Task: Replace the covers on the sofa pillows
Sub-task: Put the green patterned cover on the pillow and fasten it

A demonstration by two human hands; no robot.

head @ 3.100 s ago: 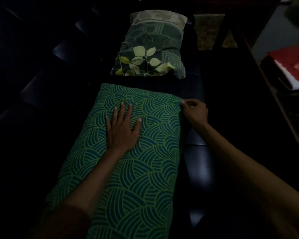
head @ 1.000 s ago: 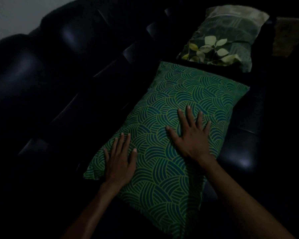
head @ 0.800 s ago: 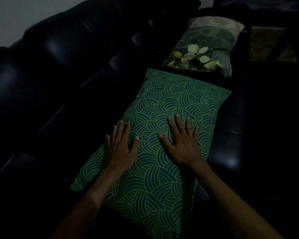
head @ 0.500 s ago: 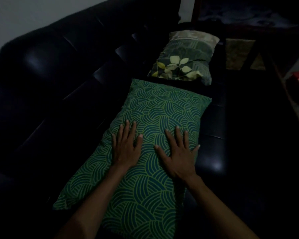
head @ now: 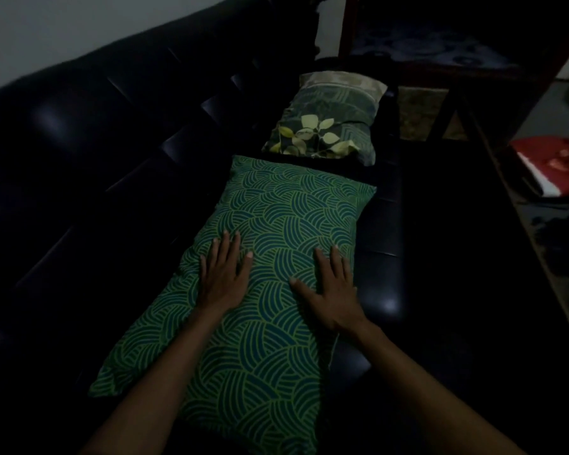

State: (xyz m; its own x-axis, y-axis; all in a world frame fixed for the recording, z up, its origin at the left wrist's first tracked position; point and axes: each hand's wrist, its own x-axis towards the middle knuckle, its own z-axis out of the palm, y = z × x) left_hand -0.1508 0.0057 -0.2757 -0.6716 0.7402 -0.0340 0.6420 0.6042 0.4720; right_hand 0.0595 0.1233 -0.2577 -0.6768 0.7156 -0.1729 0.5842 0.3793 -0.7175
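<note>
A long pillow in a green cover with a wave pattern (head: pixel 286 205) lies flat on the seat of a black leather sofa (head: pixel 89 133). My left hand (head: pixel 224 274) rests flat on the pillow's middle with straight fingers. To its right, my right hand (head: pixel 330 287) lies flat too, near the pillow's right edge. Beyond the green pillow sits a second pillow in a dark cover with pale leaves (head: pixel 326 123); a lighter end of it sticks out at the far side.
The sofa back rises along the left. A dark low table (head: pixel 467 224) runs beside the sofa on the right, with a red and white object (head: pixel 552 165) past it on the floor. The room is dim.
The right hand let go of the pillow's far right corner and came down flat beside the left hand. Over the last second both hands slid a little along the cover, and the view swung right.
</note>
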